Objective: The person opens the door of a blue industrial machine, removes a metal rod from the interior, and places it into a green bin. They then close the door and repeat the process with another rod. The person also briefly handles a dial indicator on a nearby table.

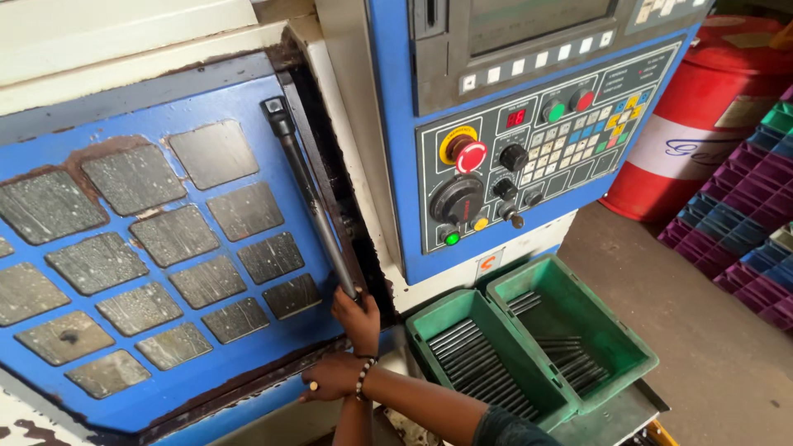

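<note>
My left hand [357,314] is closed around the lower end of a long dark metal handle bar [307,186]. The bar runs up the right edge of a blue machine door [248,161]. Just below, my right hand [329,376] has a bead bracelet on the wrist and a ring on one finger. Its fingers are curled against the door's rusty lower edge [248,381]. My right forearm comes in from the lower right and crosses over my left forearm. The door carries several scratched grey window panes [132,177].
A control panel [529,157] with a red stop button, knobs and keys sits right of the door. Below it are two green crates [578,289] of thin metal rods. A red drum [710,107] and stacked purple and blue trays [743,223] stand at the right.
</note>
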